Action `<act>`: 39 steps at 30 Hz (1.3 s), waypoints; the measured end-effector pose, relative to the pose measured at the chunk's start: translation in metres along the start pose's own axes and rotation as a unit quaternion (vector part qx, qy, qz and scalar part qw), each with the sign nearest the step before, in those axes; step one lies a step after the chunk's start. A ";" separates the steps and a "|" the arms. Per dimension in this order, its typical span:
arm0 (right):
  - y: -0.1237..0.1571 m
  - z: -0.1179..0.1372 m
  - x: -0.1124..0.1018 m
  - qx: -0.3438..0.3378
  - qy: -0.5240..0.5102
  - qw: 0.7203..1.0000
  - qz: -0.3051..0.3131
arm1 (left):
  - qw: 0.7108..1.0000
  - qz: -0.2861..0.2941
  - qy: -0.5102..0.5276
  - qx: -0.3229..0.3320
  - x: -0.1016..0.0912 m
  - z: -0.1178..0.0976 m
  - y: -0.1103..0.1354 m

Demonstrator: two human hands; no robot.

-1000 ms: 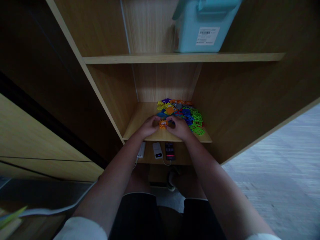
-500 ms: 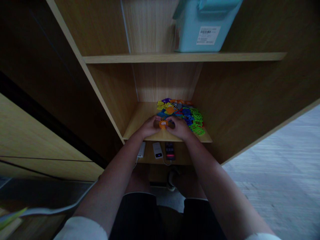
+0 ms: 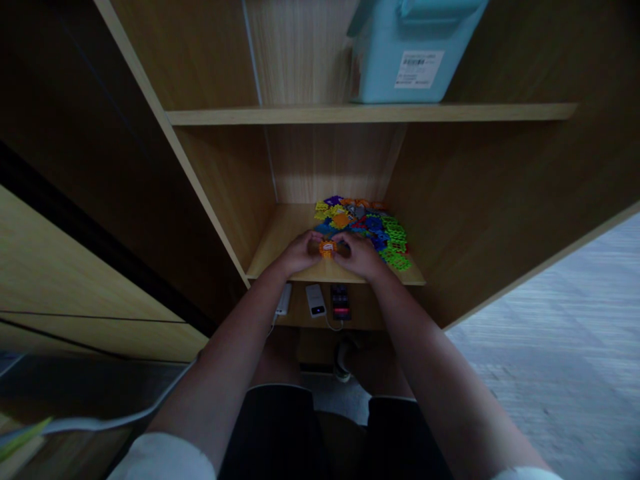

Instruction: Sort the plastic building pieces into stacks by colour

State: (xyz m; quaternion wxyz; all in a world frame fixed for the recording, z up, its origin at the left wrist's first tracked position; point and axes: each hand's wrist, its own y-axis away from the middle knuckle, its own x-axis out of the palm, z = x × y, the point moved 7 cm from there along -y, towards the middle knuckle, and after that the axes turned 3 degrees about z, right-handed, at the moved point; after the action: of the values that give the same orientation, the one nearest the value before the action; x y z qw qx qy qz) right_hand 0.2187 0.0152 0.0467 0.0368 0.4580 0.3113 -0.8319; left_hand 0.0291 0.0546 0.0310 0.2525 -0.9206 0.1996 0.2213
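Between my two hands is a small orange plastic piece [image 3: 328,249] with notched edges and a pale marking in its middle. My left hand [image 3: 303,253] pinches it from the left, fingers curled round it. From the right, my right hand [image 3: 357,255] grips the same piece. Just behind my hands, a pile of snowflake-like plastic pieces [image 3: 373,227] in yellow, orange, blue, green, purple and grey covers the right part of the wooden shelf [image 3: 273,233]. Fingertips and the far side of the held piece are partly hidden.
A light blue lidded box [image 3: 405,60] with a white label stands on the upper shelf [image 3: 300,116]. Below my hands, a white power bank [image 3: 315,301] with a cable lies beside a dark phone [image 3: 341,303] with a lit screen. Another white device [image 3: 283,300] lies left of them.
Both hands keep their hold on the orange piece, which appears slightly tilted compared with before. The view has shifted very slightly; the pile looks the same.
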 end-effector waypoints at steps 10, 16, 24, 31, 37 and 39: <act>0.000 0.002 0.000 0.001 0.008 1.000 0.019 | 1.000 0.000 -0.019 -0.001 0.000 -0.001 -0.001; 0.000 0.002 -0.005 0.014 0.010 1.000 -0.004 | 1.000 -0.004 -0.028 -0.005 0.000 0.001 0.000; 0.002 -0.016 -0.011 0.060 -0.002 0.996 -0.069 | 0.999 -0.002 -0.041 0.000 0.001 -0.002 0.001; 0.001 -0.018 -0.005 0.062 -0.013 0.997 -0.049 | 0.999 0.002 -0.034 -0.007 0.003 0.004 -0.001; -0.001 -0.016 -0.003 0.052 -0.030 0.997 -0.039 | 1.000 0.010 -0.026 -0.006 0.003 0.002 0.000; -0.001 -0.016 -0.002 0.048 -0.037 0.998 -0.032 | 1.000 0.009 -0.024 -0.010 0.003 0.001 0.000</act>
State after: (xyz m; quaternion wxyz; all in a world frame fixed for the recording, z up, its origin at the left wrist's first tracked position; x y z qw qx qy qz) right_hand 0.2310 0.0248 0.0423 -0.0008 0.4181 0.2842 -0.8628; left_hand 0.0314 0.0544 0.0283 0.2460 -0.9155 0.1998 0.2479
